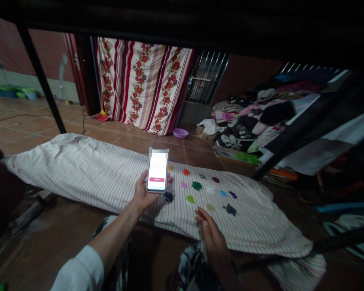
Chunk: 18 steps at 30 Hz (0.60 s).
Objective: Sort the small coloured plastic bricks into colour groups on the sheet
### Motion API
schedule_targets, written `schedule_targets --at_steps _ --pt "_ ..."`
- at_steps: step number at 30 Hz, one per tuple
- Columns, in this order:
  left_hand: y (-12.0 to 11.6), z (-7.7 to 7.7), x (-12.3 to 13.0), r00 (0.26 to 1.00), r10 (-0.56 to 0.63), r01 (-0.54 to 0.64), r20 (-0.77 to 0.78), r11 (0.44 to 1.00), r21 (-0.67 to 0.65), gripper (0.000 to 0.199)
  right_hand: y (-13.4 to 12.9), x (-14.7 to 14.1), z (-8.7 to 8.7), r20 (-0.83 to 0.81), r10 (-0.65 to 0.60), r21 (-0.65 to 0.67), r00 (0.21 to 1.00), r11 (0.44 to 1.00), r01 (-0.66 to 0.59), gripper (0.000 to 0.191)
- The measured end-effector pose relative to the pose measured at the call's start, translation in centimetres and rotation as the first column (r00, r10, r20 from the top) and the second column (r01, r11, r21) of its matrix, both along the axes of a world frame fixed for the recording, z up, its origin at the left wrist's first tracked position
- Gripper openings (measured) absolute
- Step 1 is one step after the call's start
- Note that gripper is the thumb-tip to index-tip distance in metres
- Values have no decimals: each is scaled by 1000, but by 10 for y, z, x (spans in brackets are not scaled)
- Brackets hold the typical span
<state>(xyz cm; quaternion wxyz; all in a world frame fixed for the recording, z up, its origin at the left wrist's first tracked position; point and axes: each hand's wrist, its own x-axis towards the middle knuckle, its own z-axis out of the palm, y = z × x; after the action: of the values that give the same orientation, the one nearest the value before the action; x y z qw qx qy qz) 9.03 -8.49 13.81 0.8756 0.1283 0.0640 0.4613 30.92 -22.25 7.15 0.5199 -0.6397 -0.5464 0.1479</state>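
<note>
My left hand (145, 193) is closed around a smartphone (157, 185), its bright screen facing me with a red button low on it. My right hand (211, 231) hangs by the near edge of the striped cloth (109, 182), fingers loosely stretched, with nothing visible in them. Beyond it, small piles of coloured pieces lie apart on the cloth. Among them are a dark green pile (196, 185), a lime green one (190, 198), a beige one (210, 207), an orange one (185, 172) and a dark grey one (231, 209). The single pieces are too small to make out.
A dark metal frame (41, 79) surrounds the cloth-covered surface. Behind it hang a floral curtain (145, 85) and, at its foot, a purple basin (180, 133). A broom (102, 115) stands left of the curtain. Heaped clothes (248, 117) fill the right back.
</note>
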Motion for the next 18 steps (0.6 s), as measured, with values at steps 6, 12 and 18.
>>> schedule_targets --at_steps 6,12,18 --pt "22 -12 5 1000 -11 11 2 1000 4 71 58 -12 15 168 133 206 977 964 -166 40" --pt "29 -22 5 1000 -13 13 3 1000 24 70 111 -38 34 218 171 329 961 914 -237 40" --pt "30 -26 5 1000 -25 24 14 998 60 70 137 -50 36 284 42 444 958 879 -170 41"
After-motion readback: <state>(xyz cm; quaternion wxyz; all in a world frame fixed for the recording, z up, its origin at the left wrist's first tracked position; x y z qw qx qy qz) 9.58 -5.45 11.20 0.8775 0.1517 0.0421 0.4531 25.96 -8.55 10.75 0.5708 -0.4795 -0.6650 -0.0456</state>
